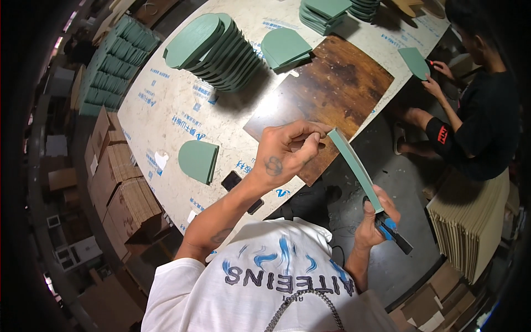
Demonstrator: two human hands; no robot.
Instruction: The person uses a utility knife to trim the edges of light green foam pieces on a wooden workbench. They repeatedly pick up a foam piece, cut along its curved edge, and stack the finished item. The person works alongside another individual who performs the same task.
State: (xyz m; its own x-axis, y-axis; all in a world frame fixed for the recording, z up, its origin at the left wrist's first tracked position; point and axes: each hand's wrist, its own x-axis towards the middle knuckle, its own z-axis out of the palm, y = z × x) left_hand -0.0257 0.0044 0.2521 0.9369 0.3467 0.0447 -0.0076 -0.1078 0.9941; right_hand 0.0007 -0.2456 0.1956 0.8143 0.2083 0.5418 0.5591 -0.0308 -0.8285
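Presently, the left hand (289, 148) presses thumb and forefinger together beside the panel (355, 170)'s far end, while the right hand (369, 227) pinches its near end beside a tool (400, 242).

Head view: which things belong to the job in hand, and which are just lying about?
Likely the job:
- green panel, in the right hand
- dark tool, same hand
- tall green stack

Likely just lying about:
- dark phone-like object
- brown cardboard stack

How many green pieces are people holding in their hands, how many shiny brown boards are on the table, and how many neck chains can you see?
Held green pieces: 2
Brown board: 1
Neck chain: 1
Total: 4
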